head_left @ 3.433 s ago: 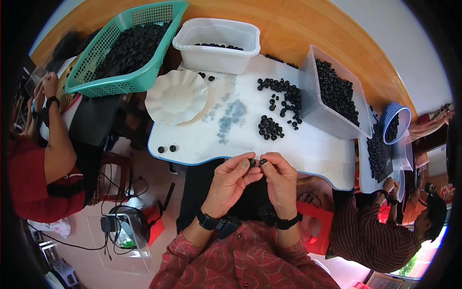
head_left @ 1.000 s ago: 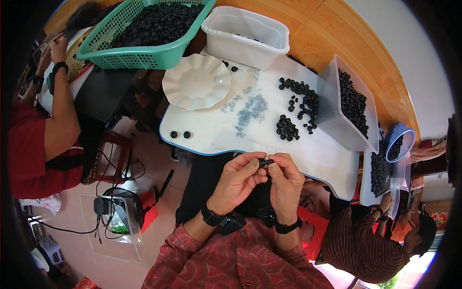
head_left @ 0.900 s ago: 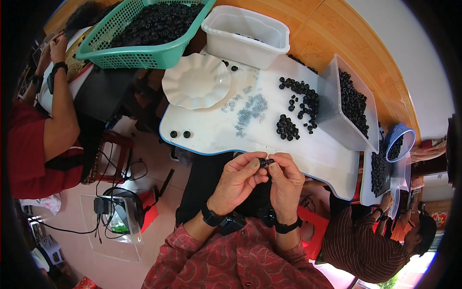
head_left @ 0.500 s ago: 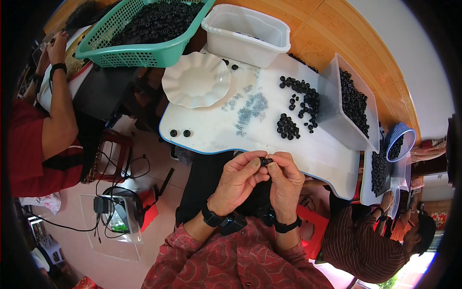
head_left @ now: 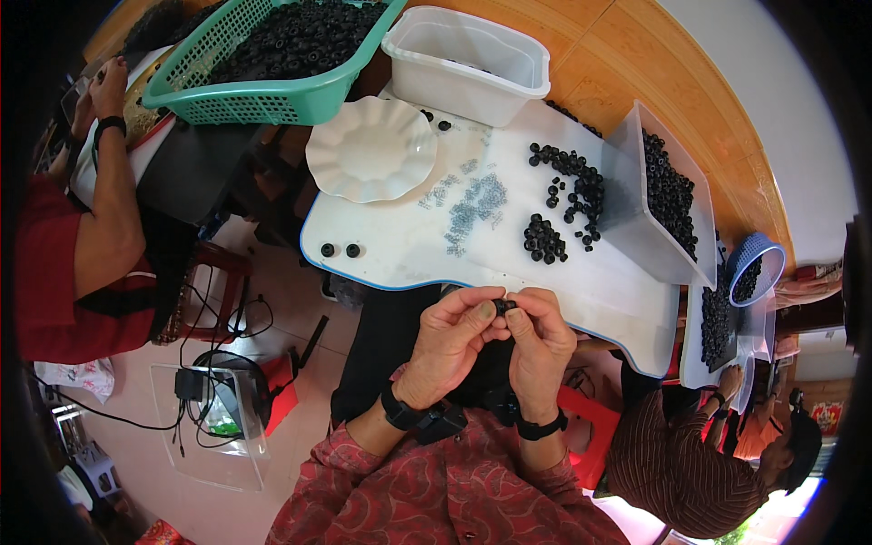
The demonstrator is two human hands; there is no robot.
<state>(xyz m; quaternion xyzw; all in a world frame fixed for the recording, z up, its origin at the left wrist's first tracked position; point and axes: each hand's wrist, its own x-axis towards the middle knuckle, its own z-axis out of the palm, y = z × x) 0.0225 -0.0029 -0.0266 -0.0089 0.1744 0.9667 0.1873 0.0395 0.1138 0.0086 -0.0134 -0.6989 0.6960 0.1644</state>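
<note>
A white desk with a blue rim stands over a pale tiled floor, with orange wooden boards behind it. Above the near edge of that desk, the person's left hand and right hand meet fingertip to fingertip, both pinched tight on a small black ring-shaped part held between thumbs and forefingers. The part is too small and too covered by fingers to tell which way its axis points.

On the desk just beyond the hands lies a loose heap of black rings, with a scatter of small silvery metal pieces to its left. A white scalloped plastic plate sits further left, and two single black rings lie near the desk's left edge. A clear plastic tub tipped on its side spills black rings at the right. A white rectangular plastic tub and a green plastic mesh basket heaped with black rings stand at the far side.

A person in a red sleeve works at the left; another in a striped shirt sits at the lower right, near a small blue basket.
</note>
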